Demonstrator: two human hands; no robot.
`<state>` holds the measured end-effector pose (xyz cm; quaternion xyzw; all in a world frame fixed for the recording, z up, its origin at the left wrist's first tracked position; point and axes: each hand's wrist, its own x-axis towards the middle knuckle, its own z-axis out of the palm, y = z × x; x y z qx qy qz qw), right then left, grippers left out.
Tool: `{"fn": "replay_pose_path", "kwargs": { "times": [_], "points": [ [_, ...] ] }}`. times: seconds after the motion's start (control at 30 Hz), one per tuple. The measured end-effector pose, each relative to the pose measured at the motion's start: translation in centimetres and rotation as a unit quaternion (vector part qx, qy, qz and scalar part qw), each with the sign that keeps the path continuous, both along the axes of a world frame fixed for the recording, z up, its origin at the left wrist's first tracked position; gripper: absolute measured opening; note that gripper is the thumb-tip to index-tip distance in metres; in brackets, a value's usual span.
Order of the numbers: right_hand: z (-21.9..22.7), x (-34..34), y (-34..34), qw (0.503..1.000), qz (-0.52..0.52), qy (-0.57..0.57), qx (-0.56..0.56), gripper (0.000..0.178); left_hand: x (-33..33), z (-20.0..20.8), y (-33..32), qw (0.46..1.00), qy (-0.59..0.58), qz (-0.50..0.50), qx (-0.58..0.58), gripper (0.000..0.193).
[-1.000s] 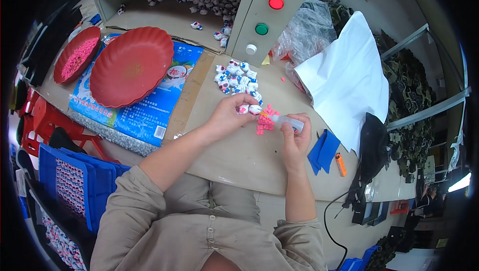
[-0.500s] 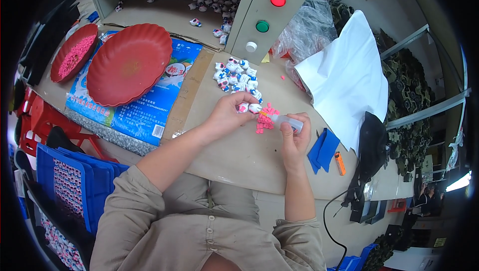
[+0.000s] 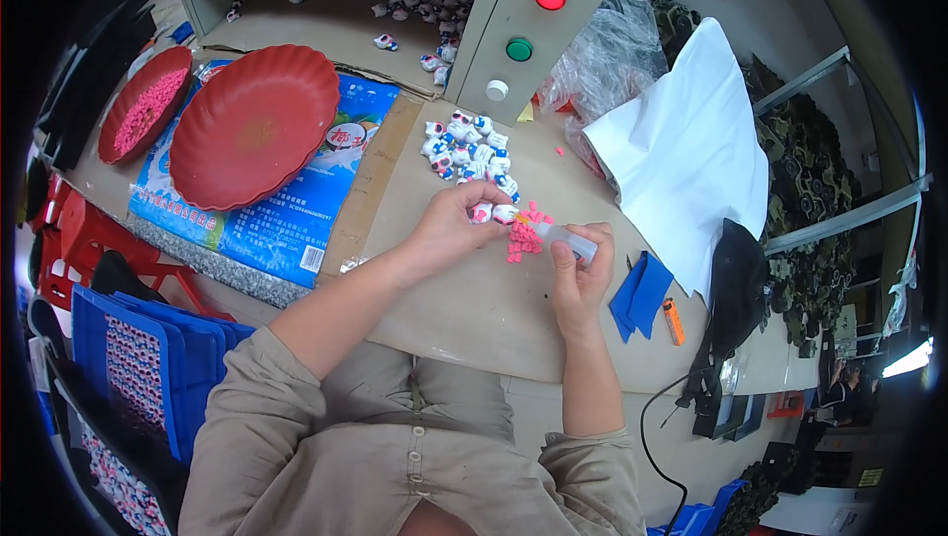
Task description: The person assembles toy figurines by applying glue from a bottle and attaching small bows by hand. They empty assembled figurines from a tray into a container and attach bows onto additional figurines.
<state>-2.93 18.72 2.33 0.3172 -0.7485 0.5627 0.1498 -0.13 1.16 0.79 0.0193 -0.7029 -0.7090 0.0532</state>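
Observation:
Between thumb and fingertips, my left hand point(image 3: 449, 225) pinches a small white figurine point(image 3: 505, 213) with pink and dark markings; another white-and-pink piece shows at the same fingers. My right hand point(image 3: 585, 274) is closed around a translucent squeeze bottle point(image 3: 571, 243), tilted so its thin orange-yellow tip meets or nearly meets the figurine. Whether any liquid comes out is too small to see. Beneath the tip lies a heap of little pink pieces point(image 3: 523, 243). Just beyond my left hand, a cluster of white figurines point(image 3: 469, 146) with blue and pink marks rests on the tabletop.
A large red scalloped dish point(image 3: 255, 126) and a smaller dish of pink pieces point(image 3: 148, 110) sit at left. Behind stands a grey machine point(image 3: 494, 52) with more figurines inside. White sheet point(image 3: 681, 151), blue cloth point(image 3: 640, 296) and orange lighter point(image 3: 673, 322) lie right.
The bottle in my right hand has shifted and tilted very slightly, its tip staying by the figurine. My left hand keeps its place.

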Motion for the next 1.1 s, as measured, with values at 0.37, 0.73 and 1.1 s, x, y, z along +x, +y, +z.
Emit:
{"fn": "replay_pose_path", "kwargs": {
  "times": [0.37, 0.73, 1.1],
  "points": [
    [0.11, -0.09, 0.05, 0.995, -0.034, 0.082, 0.04, 0.025, -0.11, -0.16, 0.01, 1.0, -0.011, 0.008, 0.008, 0.023],
    [-0.19, -0.31, 0.34, 0.997, -0.032, 0.058, 0.033, 0.025, -0.17, -0.31, -0.06, 1.0, -0.007, 0.006, 0.013, 0.023],
    [-0.15, -0.16, 0.04, 1.0, -0.012, 0.003, -0.007, 0.024, -0.23, -0.54, -0.04, 1.0, 0.002, 0.011, 0.009, 0.024]
  ]
}}
